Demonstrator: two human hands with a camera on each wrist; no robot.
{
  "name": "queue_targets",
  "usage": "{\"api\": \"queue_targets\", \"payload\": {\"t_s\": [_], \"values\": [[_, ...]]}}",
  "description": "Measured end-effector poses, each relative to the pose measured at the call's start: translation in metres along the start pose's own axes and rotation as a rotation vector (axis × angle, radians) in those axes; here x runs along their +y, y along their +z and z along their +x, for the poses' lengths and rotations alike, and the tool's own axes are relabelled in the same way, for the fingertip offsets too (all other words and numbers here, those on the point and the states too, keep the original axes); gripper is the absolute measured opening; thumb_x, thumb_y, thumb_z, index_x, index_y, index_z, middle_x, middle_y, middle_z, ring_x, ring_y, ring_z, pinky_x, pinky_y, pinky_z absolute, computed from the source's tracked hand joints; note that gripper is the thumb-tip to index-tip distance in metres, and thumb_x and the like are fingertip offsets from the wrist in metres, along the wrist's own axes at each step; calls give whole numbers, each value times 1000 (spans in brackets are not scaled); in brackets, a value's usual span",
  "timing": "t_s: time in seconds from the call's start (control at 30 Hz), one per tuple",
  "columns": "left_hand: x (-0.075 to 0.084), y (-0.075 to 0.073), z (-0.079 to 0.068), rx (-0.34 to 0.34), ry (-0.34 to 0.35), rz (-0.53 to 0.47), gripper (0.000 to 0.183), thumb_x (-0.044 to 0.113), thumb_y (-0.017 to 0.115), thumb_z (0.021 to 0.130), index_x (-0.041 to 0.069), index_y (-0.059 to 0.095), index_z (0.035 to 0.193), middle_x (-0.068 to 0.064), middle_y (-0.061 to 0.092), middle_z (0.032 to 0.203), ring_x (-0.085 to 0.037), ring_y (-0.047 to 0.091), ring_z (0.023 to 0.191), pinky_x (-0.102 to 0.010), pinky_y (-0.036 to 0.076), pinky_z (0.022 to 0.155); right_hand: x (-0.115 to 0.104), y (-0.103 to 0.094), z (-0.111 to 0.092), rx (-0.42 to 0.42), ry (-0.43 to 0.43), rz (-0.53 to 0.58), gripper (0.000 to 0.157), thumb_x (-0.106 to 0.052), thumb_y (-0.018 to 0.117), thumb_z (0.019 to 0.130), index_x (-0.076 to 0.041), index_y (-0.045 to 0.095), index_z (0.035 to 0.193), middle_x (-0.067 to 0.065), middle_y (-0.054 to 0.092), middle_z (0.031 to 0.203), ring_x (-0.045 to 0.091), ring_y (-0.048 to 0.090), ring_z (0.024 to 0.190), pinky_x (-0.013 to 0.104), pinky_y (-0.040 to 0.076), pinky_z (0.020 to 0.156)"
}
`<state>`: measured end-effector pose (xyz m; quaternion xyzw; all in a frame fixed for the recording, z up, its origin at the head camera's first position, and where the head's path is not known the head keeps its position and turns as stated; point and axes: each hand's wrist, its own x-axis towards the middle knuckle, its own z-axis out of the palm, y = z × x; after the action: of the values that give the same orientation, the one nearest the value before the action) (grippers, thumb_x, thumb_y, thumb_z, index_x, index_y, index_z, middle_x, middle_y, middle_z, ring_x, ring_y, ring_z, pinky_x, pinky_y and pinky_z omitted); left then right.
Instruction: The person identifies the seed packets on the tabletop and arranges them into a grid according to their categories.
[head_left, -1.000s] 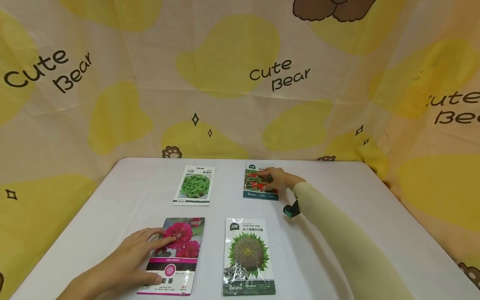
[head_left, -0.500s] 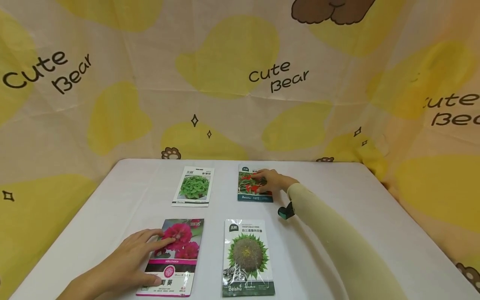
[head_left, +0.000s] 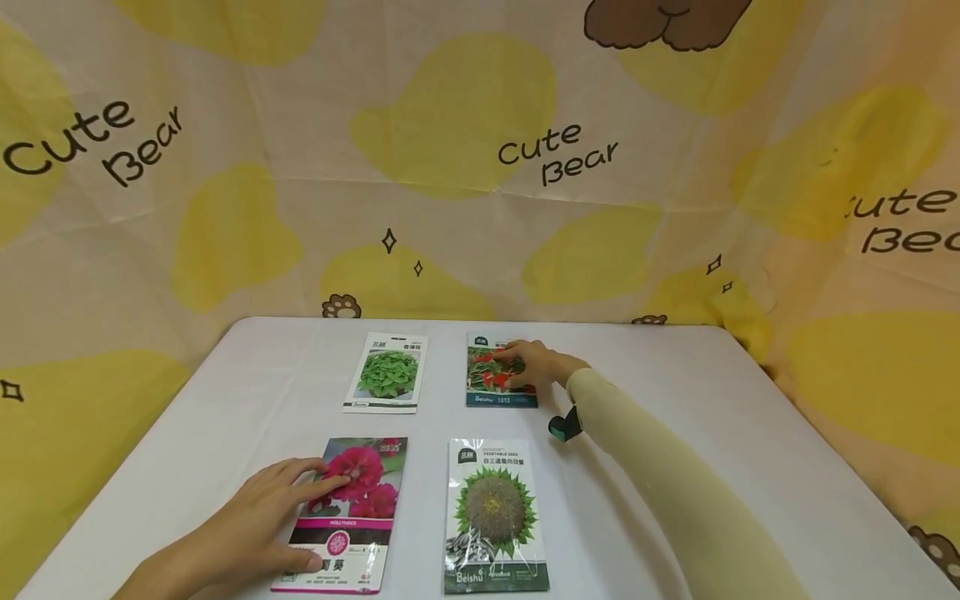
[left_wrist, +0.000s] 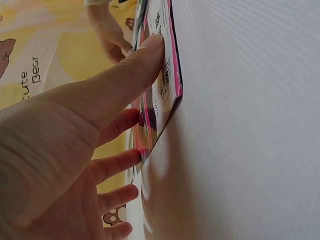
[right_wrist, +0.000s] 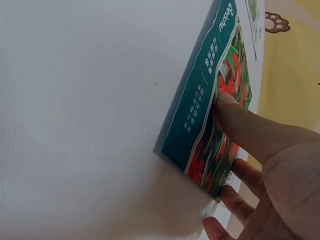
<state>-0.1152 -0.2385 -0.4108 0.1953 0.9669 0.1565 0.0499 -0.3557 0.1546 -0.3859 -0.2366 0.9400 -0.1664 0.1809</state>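
On the white table, my left hand (head_left: 247, 521) rests on a hollyhock seed packet (head_left: 375, 533) with pink flowers, at the front left. Its thumb and fingertips touch the packet's face, spread rather than curled, as the left wrist view also shows. Farther back, my right hand (head_left: 546, 363) lies over the right side of a seed packet (head_left: 487, 398) with red flowers and a dark teal band. In the right wrist view the thumb (right_wrist: 237, 117) presses on the printed face, with the other fingers along the packet's edge. The hand hides part of the picture.
A seed packet with green leaves (head_left: 388, 372) lies at the back left, beside the red one. A sunflower seed packet (head_left: 497, 508) lies front centre. A "Cute Bear" cloth (head_left: 450, 167) hangs behind the table (head_left: 645, 350). A small dark object (head_left: 566, 424) shows below the right sleeve.
My right hand has slid the red-flower packet left and slightly toward me, closer to the green-leaf packet. My left hand and the other packets have stayed in place.
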Motion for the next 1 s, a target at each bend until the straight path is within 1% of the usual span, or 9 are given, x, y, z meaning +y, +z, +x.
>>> {"api": "queue_targets", "payload": {"t_s": [0.23, 0.4, 0.5, 0.63, 0.8, 1.0], "values": [[0, 0, 0, 6, 8, -1, 88, 69, 81, 62, 39, 57, 141, -9, 51, 146, -39, 44, 133, -71, 39, 104, -6, 1, -1, -5, -10, 8, 62, -25, 72, 95, -17, 48, 152, 17, 32, 163, 46, 26, 148, 63, 27, 121], [0, -2, 0, -25, -29, -11, 87, 69, 81, 64, 40, 56, 142, -9, 49, 148, -40, 42, 135, -74, 37, 104, -9, 2, 0, 3, -27, -23, 62, -26, 71, 96, -17, 47, 152, 17, 32, 163, 46, 27, 148, 63, 28, 120], [0, -3, 0, -25, -27, -15, 87, 69, 81, 64, 40, 56, 142, -9, 49, 148, -41, 42, 135, -75, 37, 103, -11, 2, -1, 11, -26, -37, 62, -26, 71, 96, -16, 47, 152, 18, 33, 163, 46, 28, 147, 65, 28, 119], [1, -2, 0, -3, 5, -10, 89, 71, 81, 62, 38, 57, 141, -9, 51, 146, -41, 43, 134, -73, 38, 103, -9, 3, -3, 13, -21, -37, 62, -27, 71, 96, -17, 47, 152, 17, 32, 164, 46, 27, 148, 67, 26, 119], [1, -1, 0, 2, 4, -8, 89, 71, 81, 62, 38, 57, 141, -9, 51, 145, -40, 43, 134, -72, 38, 104, -4, 5, -3, 20, -30, -22, 62, -28, 70, 96, -19, 47, 152, 15, 31, 164, 45, 27, 149, 69, 25, 119], [1, 0, -1, 0, -2, -9, 88, 70, 81, 62, 38, 57, 141, -9, 51, 146, -39, 44, 133, -72, 40, 103, -1, 7, 0, 25, -36, -24, 62, -29, 71, 96, -20, 47, 152, 15, 30, 165, 47, 26, 149, 74, 20, 117]]}}
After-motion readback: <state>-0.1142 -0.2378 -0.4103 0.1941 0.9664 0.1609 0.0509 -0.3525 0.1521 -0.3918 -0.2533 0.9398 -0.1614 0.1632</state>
